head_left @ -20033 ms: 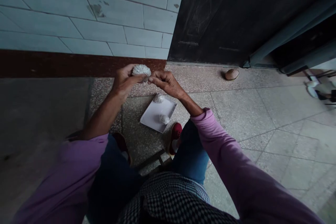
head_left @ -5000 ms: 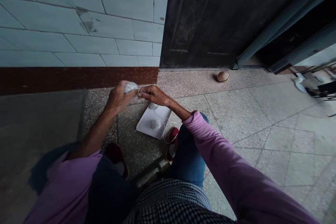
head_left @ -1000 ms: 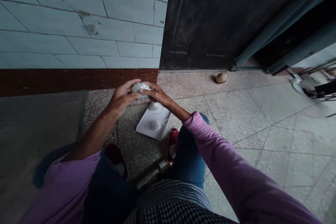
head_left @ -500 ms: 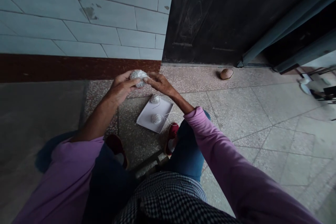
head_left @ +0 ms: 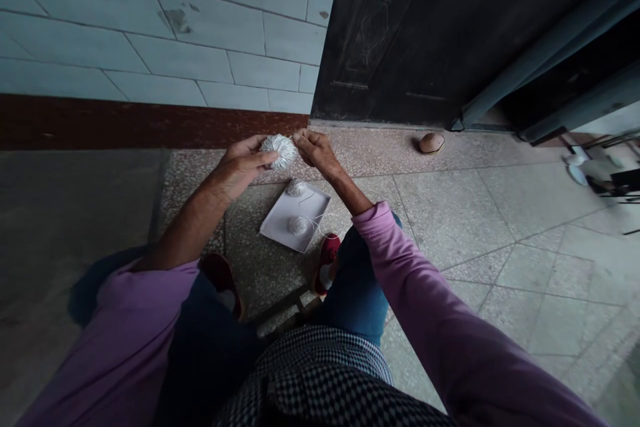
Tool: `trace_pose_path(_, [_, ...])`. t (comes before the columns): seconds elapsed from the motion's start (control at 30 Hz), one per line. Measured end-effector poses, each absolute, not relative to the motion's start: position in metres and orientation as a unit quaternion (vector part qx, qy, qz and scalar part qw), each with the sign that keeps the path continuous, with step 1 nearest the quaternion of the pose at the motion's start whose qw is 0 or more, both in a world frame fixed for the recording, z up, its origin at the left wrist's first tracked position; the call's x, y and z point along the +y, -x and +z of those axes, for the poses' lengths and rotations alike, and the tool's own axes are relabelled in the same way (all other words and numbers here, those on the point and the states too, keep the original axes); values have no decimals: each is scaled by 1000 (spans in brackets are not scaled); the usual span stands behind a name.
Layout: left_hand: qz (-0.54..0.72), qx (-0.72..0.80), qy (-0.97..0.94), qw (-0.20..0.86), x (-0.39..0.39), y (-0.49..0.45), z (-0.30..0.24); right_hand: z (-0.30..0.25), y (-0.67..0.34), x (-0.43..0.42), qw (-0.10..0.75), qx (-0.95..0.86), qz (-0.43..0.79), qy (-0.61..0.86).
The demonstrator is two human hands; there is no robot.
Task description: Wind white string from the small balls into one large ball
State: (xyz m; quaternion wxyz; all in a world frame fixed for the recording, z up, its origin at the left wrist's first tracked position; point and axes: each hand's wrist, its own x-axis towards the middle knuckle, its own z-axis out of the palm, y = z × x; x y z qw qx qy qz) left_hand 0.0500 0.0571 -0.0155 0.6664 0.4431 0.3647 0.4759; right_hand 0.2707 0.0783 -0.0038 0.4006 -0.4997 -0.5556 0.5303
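Note:
A ball of shiny white string (head_left: 283, 152) rests in my left hand (head_left: 243, 163), with the thumb across its near side and the fingers curled behind it. At the ball's right edge, my right hand (head_left: 315, 150) is closed in a pinch on what looks like a strand of the string; the strand is too thin to follow. Below both hands, a shallow white tray (head_left: 280, 227) stands on the floor. Inside it lie two smaller white string balls, one at the back (head_left: 296, 188) and one nearer me (head_left: 299, 225). Loose string loops over the tray's right edge.
A tiled wall (head_left: 190, 67) with a dark red base rises ahead, beside a dark door (head_left: 390, 33). A brownish round object (head_left: 431, 142) lies by the threshold. My red shoes (head_left: 329, 250) flank the tray. Blurred items stand at far right.
My right hand has moved slightly right, from on the ball to its edge, uncovering more of it. My left hand and the ball have shifted a little to the right. The tray stays put.

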Motion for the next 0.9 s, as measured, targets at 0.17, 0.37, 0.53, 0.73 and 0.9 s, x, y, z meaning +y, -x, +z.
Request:
trace_pose_path(0.17, [494, 383, -426, 654, 59, -50, -17, -27, -252, 84, 369, -605, 491, 507])
trace_pose_path(0.37, [540, 419, -426, 593, 74, -42, -24, -41, -244, 70, 259, -741, 451, 425])
trace_pose_path(0.53, [545, 476, -455, 519, 86, -41, -33, -31, -251, 57, 264, -765, 452, 375])
trace_pose_path(0.73, [507, 498, -483, 511, 80, -47, -28, -3, -271, 62, 361, -715, 435, 412])
trace_pose_path(0.9, [468, 426, -481, 606, 62, -47, -19, 7, -280, 72, 422, -662, 402, 471])
